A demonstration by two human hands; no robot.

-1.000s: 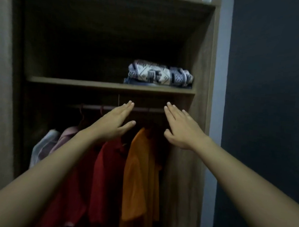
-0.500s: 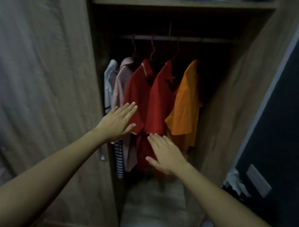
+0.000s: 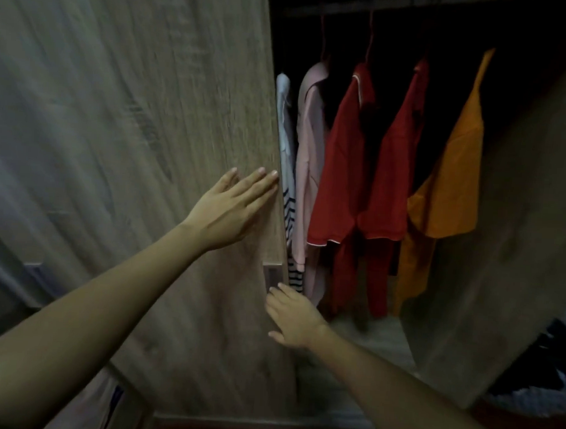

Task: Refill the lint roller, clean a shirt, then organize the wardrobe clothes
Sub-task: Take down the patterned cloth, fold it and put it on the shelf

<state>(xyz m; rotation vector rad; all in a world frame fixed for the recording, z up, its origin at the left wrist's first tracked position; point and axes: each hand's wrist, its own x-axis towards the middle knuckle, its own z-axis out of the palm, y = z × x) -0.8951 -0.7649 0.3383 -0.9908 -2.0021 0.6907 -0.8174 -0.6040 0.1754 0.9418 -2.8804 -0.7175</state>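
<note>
L hand [image 3: 230, 208] flat on door [image 3: 117, 109] edge | R hand [image 3: 293, 318] by handle [image 3: 271, 277] | shirts [image 3: 342, 171] hang inside

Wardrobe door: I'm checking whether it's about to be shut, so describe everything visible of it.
The wardrobe door is a tall panel of pale grey-brown wood-grain laminate filling the left of the view. Its right edge covers part of the white striped shirt. A metal handle plate sits near that edge. The left hand lies flat on its face beside the edge; the right hand reaches its fingertips to just below the handle.
</note>
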